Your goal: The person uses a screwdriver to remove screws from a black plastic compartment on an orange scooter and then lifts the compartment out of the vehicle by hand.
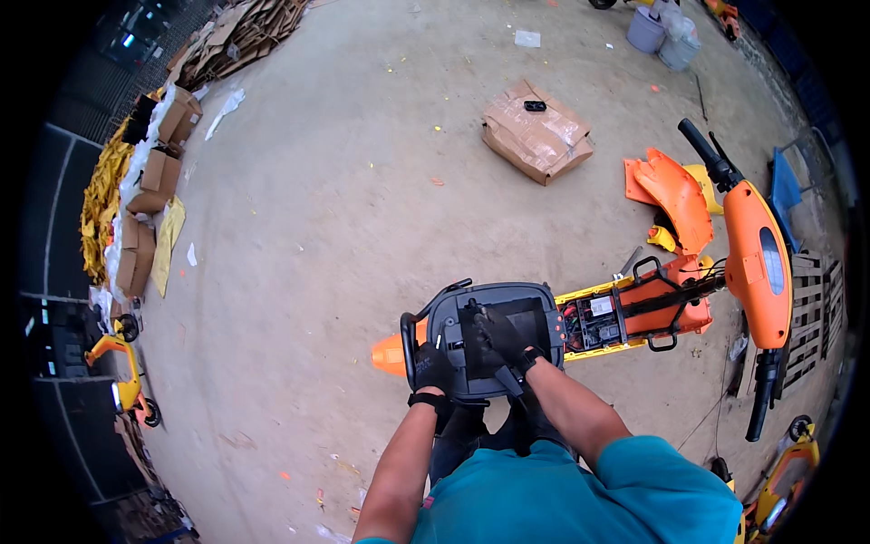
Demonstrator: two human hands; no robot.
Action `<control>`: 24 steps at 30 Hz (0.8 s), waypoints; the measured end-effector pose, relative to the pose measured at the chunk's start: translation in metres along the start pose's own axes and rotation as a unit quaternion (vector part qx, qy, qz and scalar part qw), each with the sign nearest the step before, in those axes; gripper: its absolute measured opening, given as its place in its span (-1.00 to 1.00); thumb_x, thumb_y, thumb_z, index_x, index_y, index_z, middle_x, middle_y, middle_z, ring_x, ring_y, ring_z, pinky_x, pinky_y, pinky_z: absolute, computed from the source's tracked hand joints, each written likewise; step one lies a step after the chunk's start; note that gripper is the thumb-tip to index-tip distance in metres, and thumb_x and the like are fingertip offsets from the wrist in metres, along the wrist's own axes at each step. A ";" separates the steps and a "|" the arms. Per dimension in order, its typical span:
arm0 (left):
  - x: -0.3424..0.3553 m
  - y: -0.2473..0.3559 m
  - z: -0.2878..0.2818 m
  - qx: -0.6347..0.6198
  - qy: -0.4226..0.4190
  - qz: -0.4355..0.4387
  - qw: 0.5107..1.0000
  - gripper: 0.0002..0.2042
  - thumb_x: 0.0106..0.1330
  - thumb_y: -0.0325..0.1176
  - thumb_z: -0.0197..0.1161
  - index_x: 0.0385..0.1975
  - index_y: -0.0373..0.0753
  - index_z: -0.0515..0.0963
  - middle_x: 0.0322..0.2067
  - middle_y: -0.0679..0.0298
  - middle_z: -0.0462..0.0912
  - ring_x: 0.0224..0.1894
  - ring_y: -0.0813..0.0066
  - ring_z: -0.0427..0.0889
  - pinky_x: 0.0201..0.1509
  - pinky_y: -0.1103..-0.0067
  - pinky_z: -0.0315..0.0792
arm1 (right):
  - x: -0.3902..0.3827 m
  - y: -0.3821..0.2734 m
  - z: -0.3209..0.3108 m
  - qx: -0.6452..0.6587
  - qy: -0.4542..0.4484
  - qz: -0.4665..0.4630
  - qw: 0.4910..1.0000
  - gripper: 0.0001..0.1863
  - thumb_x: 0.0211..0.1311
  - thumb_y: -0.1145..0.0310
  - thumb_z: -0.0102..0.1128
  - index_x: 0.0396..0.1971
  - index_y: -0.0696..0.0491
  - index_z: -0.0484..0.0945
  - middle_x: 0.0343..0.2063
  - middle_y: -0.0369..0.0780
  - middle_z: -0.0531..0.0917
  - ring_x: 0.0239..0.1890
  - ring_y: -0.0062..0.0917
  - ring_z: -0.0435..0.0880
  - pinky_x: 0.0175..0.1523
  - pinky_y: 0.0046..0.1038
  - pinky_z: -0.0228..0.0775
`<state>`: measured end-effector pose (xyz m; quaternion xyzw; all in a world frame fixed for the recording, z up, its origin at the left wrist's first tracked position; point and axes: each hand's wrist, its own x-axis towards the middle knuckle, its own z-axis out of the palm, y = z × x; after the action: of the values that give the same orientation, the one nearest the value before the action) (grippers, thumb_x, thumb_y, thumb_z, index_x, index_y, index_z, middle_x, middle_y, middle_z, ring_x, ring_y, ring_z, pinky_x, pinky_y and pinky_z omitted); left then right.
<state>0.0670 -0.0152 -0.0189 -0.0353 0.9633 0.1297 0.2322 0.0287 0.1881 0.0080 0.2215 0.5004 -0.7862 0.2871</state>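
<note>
A dark grey scooter seat pan point(497, 294), with a black recessed middle, lies in front of me on a yellow and orange electric scooter frame point(594, 346). My left hand point(433, 367), in a black glove, is closed at the pan's left side by the black tube rail point(407, 347). A small pale piece shows at its fingertips, too small to name. My right hand point(500, 337), also gloved in black, reaches over the recess with its fingers drawn together. Whatever they hold is lost against the black surface. A grey flat part point(509, 381) sticks out below the right hand.
Wires and boxes fill the open frame tray point(594, 313). The orange handlebar head point(759, 263) rises at right, near loose orange panels point(672, 199). A carton point(536, 134) stands beyond. Flattened cardboard point(237, 38) lies far left; another scooter point(127, 370) stands at left, a wooden pallet point(809, 317) at right.
</note>
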 end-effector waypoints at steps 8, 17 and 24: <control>-0.002 0.019 -0.021 -0.068 0.024 0.008 0.997 -0.73 0.18 -0.47 0.10 -0.16 -0.50 0.38 -0.25 -0.14 0.56 -0.13 -0.05 0.59 -0.06 0.30 0.47 | 0.048 0.049 -0.006 -0.269 0.184 -0.237 0.915 -0.66 0.20 0.14 0.24 -0.37 0.16 0.52 -0.54 -0.20 0.60 -0.54 -0.53 0.54 -0.48 -0.40 0.36; -0.015 0.029 -0.042 -0.074 -0.038 -0.059 0.995 -0.65 0.18 -0.37 0.18 -0.14 -0.49 0.36 -0.23 -0.15 0.56 -0.10 -0.05 0.60 -0.08 0.29 0.50 | 0.029 0.021 0.029 -0.007 0.248 -0.066 0.967 -0.71 0.16 0.18 0.30 -0.54 0.08 0.52 -0.66 -0.30 0.54 -0.64 -0.60 0.48 -0.55 -0.48 0.28; -0.012 0.023 -0.037 -0.044 -0.028 -0.024 0.998 -0.66 0.17 -0.38 0.18 -0.14 -0.47 0.37 -0.20 -0.16 0.54 -0.11 -0.05 0.60 -0.10 0.28 0.50 | 0.043 0.049 0.009 0.221 0.094 -0.023 0.971 -0.89 0.32 0.29 0.13 -0.36 -0.01 0.47 -0.62 -0.38 0.50 -0.68 -0.70 0.41 -0.61 -0.60 0.23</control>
<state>0.0580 -0.0031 0.0237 -0.0652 0.9487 0.1677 0.2599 0.0298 0.1539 -0.0484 0.3407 0.3440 -0.8593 0.1650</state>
